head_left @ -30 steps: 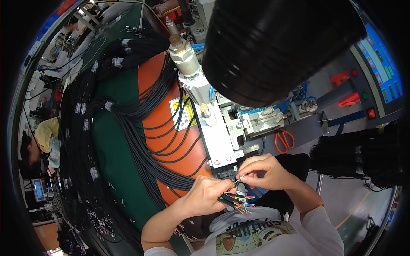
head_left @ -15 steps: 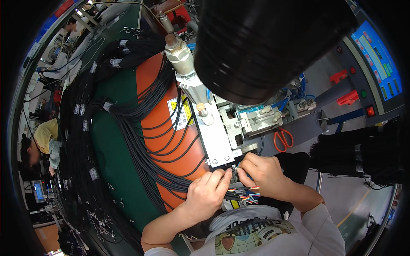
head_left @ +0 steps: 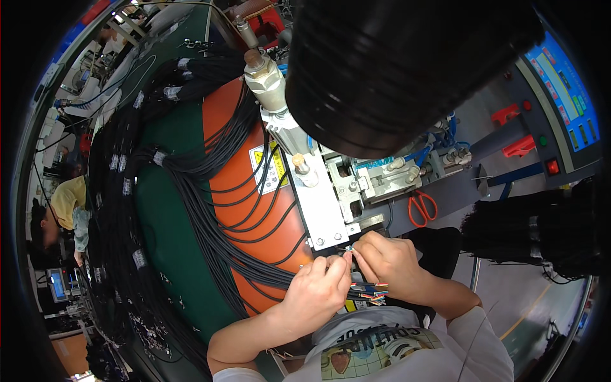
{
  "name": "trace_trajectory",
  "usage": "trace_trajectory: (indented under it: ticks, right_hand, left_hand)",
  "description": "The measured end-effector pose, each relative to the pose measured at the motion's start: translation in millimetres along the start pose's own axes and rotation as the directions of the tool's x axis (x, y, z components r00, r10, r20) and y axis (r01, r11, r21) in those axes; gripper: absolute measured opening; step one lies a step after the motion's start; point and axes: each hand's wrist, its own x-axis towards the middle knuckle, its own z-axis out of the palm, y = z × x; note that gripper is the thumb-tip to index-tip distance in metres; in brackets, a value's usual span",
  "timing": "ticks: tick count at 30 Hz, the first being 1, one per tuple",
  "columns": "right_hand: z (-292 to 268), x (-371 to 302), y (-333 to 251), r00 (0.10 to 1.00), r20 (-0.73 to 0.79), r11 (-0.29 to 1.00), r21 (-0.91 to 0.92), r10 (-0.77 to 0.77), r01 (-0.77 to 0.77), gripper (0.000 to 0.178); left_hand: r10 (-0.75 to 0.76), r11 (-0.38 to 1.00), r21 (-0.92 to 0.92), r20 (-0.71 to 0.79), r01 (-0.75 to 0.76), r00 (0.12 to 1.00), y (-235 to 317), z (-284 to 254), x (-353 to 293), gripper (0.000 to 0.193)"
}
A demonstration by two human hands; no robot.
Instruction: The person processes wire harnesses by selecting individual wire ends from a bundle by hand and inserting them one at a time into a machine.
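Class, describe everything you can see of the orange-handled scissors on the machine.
The scissors have two orange loop handles, plastic by the look, and short blades that point up toward the grey metal fixture above them. They appear shut and lie flat on the grey machine surface, right of the metal press plate. Neither hand touches them; the right hand works just below.

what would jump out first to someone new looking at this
First the huge black ribbed cylinder filling the top of the view, close to the camera. Then the thick bundle of black cables draped over the orange and green bench at left and centre. Below centre, the left hand and right hand meet over thin coloured wires at the edge of a metal press.
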Motion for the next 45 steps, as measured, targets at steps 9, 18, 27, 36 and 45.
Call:
trace_trajectory:
  ticks: [9, 18, 27, 36, 45]
  right_hand:
    - [-5.5, 4.4, 4.7, 0.999, 0.051, 1.000, 0.005, 0.004, -0.004, 0.009]
    - [-4.7, 4.6, -1.2, 0.999, 0.026, 1.000, -0.018, -0.024, 0.024, 0.010]
    - [4.6, 3.0, 8.0, 0.985, -0.167, 0.993, 0.113, 0.038, -0.019, 0.007]
    - [0.6, 1.9, 14.6, 0.927, 0.191, 0.809, 0.453, 0.323, -0.375, 0.009]
    - [-10.4, -10.9, 3.8, 0.971, 0.212, 0.597, 0.767, 0.106, -0.233, 0.039]
  left_hand:
    - [-0.005, 0.998, -0.062, 0.030, 0.007, 1.000, -3.4, -1.0, 5.0, 0.043]
    - [-0.026, 0.995, -0.098, 0.035, 0.030, 0.999, -3.8, -3.8, 4.1, 0.045]
    - [-0.051, 0.983, -0.181, -0.035, 0.043, 0.998, -12.2, 1.6, 2.8, 0.049]
    - [-0.296, 0.899, -0.360, -0.082, 0.249, 0.952, -21.9, -3.2, -27.3, 0.045]
    - [-0.258, 0.829, -0.548, -0.202, 0.110, 0.945, -25.6, 10.9, -20.1, 0.023]
